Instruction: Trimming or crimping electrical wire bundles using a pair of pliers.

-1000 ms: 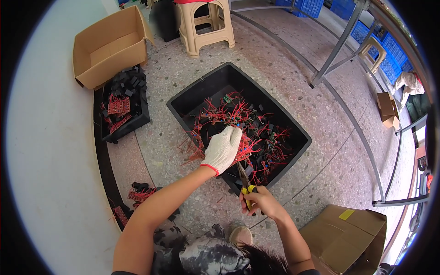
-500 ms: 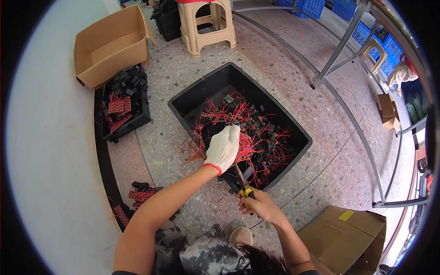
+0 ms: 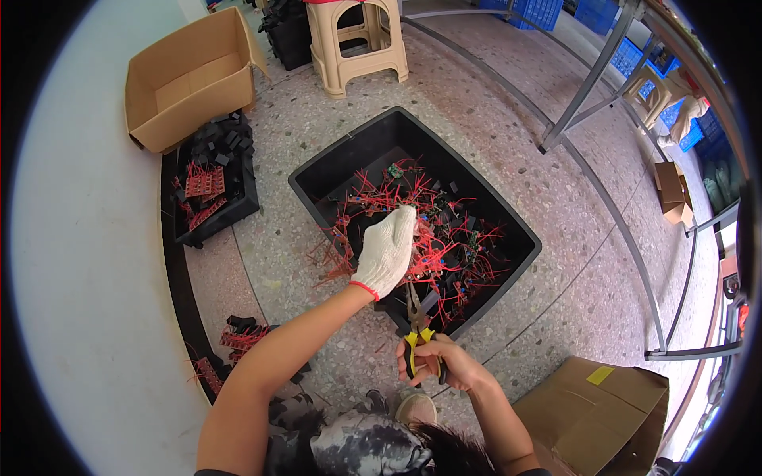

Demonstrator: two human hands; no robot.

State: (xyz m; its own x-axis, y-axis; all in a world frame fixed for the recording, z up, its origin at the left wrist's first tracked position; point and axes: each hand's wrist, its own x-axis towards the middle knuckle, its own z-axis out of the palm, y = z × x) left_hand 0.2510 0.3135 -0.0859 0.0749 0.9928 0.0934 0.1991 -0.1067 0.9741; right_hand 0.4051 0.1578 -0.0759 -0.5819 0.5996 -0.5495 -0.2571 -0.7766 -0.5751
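Note:
My left hand (image 3: 386, 250), in a white knit glove, reaches into a black plastic bin (image 3: 508, 218) and grips a bundle of red wires with small black parts (image 3: 444, 238). My bare right hand (image 3: 435, 361) is closed around yellow-handled cutters (image 3: 418, 333) at the bin's near rim, their blades pointing up toward the wires under the gloved hand. The bin holds a tangle of red wires, black components and a small green board.
A smaller black tray (image 3: 214, 178) of red and black parts sits at left, beside an open cardboard box (image 3: 186, 75). A beige plastic stool (image 3: 353, 40) stands beyond. Another cardboard box (image 3: 603, 412) lies at lower right. Metal rack legs (image 3: 587, 87) rise at right. Loose red parts (image 3: 238, 337) lie near my knee.
My gloved left hand has shifted slightly up and to the left over the wires. The right hand with the cutters has stayed at the bin's near rim.

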